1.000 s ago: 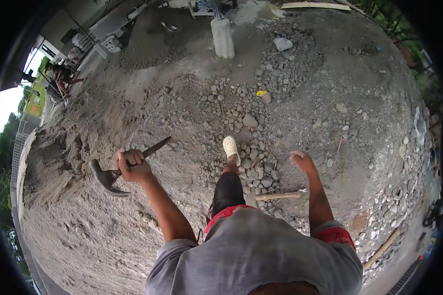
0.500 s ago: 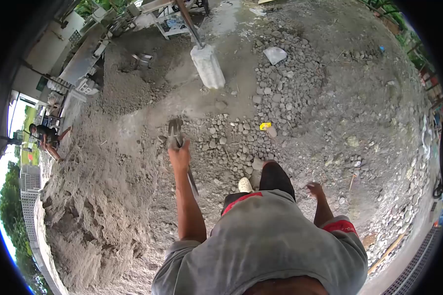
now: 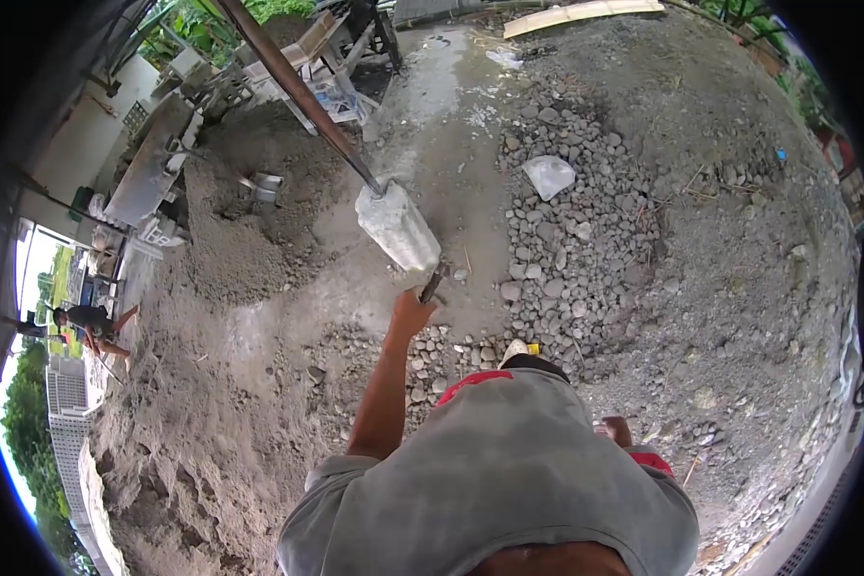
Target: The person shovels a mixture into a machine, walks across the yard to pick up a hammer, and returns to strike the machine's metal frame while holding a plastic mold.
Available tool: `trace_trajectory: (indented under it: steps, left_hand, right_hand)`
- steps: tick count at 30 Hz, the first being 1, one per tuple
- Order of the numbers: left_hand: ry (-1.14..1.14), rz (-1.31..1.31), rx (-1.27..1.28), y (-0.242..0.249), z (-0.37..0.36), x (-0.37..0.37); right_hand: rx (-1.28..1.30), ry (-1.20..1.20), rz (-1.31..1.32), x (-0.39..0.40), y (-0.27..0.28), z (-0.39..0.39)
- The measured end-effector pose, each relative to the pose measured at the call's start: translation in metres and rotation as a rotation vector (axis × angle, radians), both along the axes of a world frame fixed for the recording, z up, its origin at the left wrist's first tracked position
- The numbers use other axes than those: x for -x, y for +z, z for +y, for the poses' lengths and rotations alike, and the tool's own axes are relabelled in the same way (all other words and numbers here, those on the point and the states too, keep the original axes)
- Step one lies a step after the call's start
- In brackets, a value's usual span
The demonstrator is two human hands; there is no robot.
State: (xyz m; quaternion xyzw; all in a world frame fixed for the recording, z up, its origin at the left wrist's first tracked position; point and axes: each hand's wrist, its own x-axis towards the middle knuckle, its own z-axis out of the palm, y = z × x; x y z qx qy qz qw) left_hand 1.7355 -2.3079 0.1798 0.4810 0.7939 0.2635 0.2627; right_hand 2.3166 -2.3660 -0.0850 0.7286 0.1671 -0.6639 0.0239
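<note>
My left hand (image 3: 413, 315) is closed around a dark bar-like tool (image 3: 435, 283), stretched out in front of me near the foot of a concrete post base (image 3: 398, 228). Only a short piece of the tool shows past my fist; its kind I cannot make out. My right hand (image 3: 616, 430) hangs low at my right side, partly hidden by my body, fingers loosely apart with nothing seen in them. A cream clog (image 3: 516, 350) on my foot shows beyond my shirt, beside a yellow packet (image 3: 534, 351) on the stones.
Loose stones (image 3: 566, 250) spread ahead, with a clear plastic piece (image 3: 549, 177) on them. A metal pole (image 3: 298, 91) rises from the concrete base. A shovel blade (image 3: 266, 186) lies by a sand pile (image 3: 230, 235). To the far left, another person (image 3: 96, 328) bends over near a dirt mound (image 3: 192, 461).
I have moved forward toward the concrete base. My left hand has swung forward and right with the tool, and my right hand has drawn back toward my body. The other person has shifted slightly.
</note>
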Motion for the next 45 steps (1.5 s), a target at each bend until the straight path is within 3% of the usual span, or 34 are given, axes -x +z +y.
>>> trace_trajectory:
  steps: [3,4,5,6,8,9,11,12,14,16,18,20,22,25,30,32,33,35,37,38,39,40,41,42,43,45]
  left_hand:
    - [0.009,-0.026,-0.003,0.011,0.104,0.035]
    - [0.045,-0.1,0.026,0.009,0.129,0.042]
    - [0.075,-0.103,-0.036,-0.036,0.161,0.066]
    - [0.116,-0.192,-0.003,-0.026,0.19,0.07]
    - [0.209,-0.443,0.031,-0.058,0.253,0.099]
    - [0.218,-0.457,0.023,-0.071,0.287,0.112]
    - [0.203,-0.44,0.055,-0.096,0.349,0.142]
    - [0.207,-0.44,0.058,-0.109,0.38,0.159]
    - [0.288,-0.424,0.191,-0.135,0.447,0.189]
    - [0.323,-0.406,0.18,-0.143,0.533,0.235]
    - [0.278,-0.368,0.342,-0.167,0.57,0.26]
    - [0.154,-0.253,0.387,-0.159,0.615,0.293]
    - [0.012,-0.145,0.489,-0.13,0.658,0.327]
    - [-0.169,-0.049,0.707,-0.102,0.724,0.378]
    - [-0.148,0.072,0.838,-0.14,0.811,0.453]
    - [-0.133,-0.068,1.079,-0.164,0.837,0.479]
    - [-0.123,-0.07,1.072,-0.166,0.859,0.493]
    - [-0.022,-0.159,1.099,-0.154,0.889,0.512]
    - [-0.079,-0.102,1.138,-0.128,0.944,0.533]
    - [-0.142,-0.061,1.163,-0.122,0.968,0.538]
    - [-0.136,-0.08,1.168,-0.126,0.991,0.547]
    - [-0.132,-0.097,1.141,-0.135,1.018,0.56]
    - [-0.129,-0.109,1.106,-0.141,1.049,0.572]
    - [-0.124,-0.116,1.091,-0.143,1.081,0.579]
    - [-0.05,-0.152,1.033,-0.147,1.112,0.587]
    - [0.015,-0.19,0.963,-0.157,1.181,0.606]
  right_hand:
    - [-0.313,0.104,-0.081,0.103,0.09,0.173]
    - [-0.406,0.062,-0.032,0.123,0.078,0.226]
    - [-0.468,0.14,0.037,0.152,0.096,0.279]
    - [-0.561,0.254,0.045,0.182,0.114,0.328]
    - [-0.788,0.462,0.06,0.233,0.13,0.419]
    - [-0.792,0.477,0.051,0.257,0.139,0.459]
    - [-1.091,0.488,0.052,0.301,0.151,0.526]
    - [-1.087,0.492,0.054,0.318,0.153,0.553]
    - [-1.081,0.53,0.087,0.334,0.148,0.611]
    - [-1.087,0.325,0.126,0.294,0.013,0.668]
    - [-0.486,0.044,-0.056,0.313,0.057,0.653]
    - [-0.214,0.095,-0.111,0.317,0.079,0.632]
    - [-0.085,0.036,-0.189,0.313,0.06,0.616]
    - [0.008,-0.055,-0.147,0.338,0.053,0.657]
    - [0.065,-0.096,-0.112,0.383,0.035,0.789]
    - [0.056,-0.07,-0.107,0.397,0.027,0.865]
    - [0.035,-0.057,-0.102,0.41,0.023,0.913]
    - [-0.04,-0.019,-0.099,0.432,0.024,1.021]
    - [-0.156,-0.036,-0.119,0.482,0.045,1.15]
    - [-0.278,0.029,-0.128,0.511,0.054,1.219]
    - [-0.385,-0.014,0.043,0.536,0.053,1.289]
    - [-0.61,0.109,0.064,0.582,0.093,1.346]
    - [-0.784,0.172,0.218,0.605,0.063,1.416]
    - [-1.083,0.372,0.164,0.632,0.039,1.479]
    - [-0.957,0.349,0.292,0.687,0.117,1.509]
    - [-1.095,0.549,0.181,0.754,0.152,1.581]
